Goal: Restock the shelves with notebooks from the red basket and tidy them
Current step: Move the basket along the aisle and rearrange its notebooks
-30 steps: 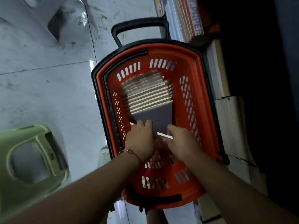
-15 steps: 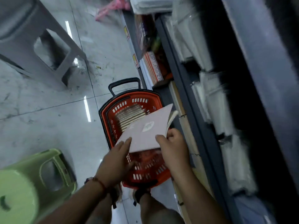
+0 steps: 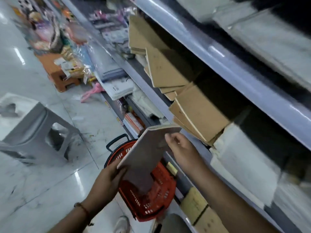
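Note:
I hold a grey-covered notebook (image 3: 148,148) in both hands, raised above the red basket (image 3: 151,197) on the floor. My left hand (image 3: 109,177) grips its lower left corner from underneath. My right hand (image 3: 180,148) holds its upper right edge, fingers curled round it. Just right of the notebook, brown-covered notebooks (image 3: 198,111) lie in leaning stacks on the shelf (image 3: 249,84), and more brown notebooks (image 3: 161,68) lie further along. The basket's inside is mostly hidden by the notebook and my hands.
A grey plastic stool (image 3: 35,130) stands on the tiled floor at left and an orange stool (image 3: 57,73) farther back. White wrapped packs (image 3: 244,165) fill the shelf at right. Lower shelves hold mixed stationery (image 3: 121,88).
The notebook came up out of the basket and now sits near the shelf of brown notebooks. The view swung up from the basket to the shelves.

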Tool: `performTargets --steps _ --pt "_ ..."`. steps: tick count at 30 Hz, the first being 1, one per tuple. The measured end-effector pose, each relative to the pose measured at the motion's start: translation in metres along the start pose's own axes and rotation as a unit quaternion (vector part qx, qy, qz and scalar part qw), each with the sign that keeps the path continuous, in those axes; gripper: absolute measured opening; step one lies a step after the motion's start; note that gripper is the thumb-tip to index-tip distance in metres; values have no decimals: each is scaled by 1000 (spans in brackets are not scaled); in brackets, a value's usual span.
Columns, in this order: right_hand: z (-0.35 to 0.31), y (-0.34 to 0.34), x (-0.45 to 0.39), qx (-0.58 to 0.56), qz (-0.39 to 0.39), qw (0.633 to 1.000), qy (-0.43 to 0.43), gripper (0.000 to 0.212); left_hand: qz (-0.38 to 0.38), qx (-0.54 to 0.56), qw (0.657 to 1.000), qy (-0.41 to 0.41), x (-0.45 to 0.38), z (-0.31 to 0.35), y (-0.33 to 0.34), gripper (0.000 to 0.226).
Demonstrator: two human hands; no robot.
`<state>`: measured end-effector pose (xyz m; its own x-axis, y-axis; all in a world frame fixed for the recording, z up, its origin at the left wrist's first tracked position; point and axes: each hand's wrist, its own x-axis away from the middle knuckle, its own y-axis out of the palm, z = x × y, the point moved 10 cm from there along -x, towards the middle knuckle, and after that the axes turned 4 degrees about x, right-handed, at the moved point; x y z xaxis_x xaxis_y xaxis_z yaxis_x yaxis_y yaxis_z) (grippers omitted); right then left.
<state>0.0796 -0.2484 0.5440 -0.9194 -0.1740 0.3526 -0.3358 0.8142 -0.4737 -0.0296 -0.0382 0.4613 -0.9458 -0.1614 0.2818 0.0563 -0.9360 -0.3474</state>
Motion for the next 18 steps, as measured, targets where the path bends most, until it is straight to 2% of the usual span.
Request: performTargets --steps 1,3,6,8,10,12,15,18 --pt "3 -13 10 16 30 999 2 29 -13 13 1000 -6 5 11 -5 18" --pt "12 -34 34 51 74 996 21 40 -32 31 999 4 12 29 -17 15" --pt "24 -38 70 40 61 995 66 52 -67 47 996 21 27 51 -30 14" --pt "26 -30 92 -8 42 996 76 48 -86 58 994 43 34 64 -37 9" --pt "24 -28 109 -42 47 996 58 35 -111 85 988 61 44 87 -36 11" --pt "19 -36 128 -63 74 994 42 27 -148 106 980 83 50 109 -25 27" --pt "8 -63 163 -102 131 986 20 28 -189 114 971 91 59 144 1 13" --pt "1 -106 206 -164 201 966 -1 16 -213 91 964 131 69 188 33 13"
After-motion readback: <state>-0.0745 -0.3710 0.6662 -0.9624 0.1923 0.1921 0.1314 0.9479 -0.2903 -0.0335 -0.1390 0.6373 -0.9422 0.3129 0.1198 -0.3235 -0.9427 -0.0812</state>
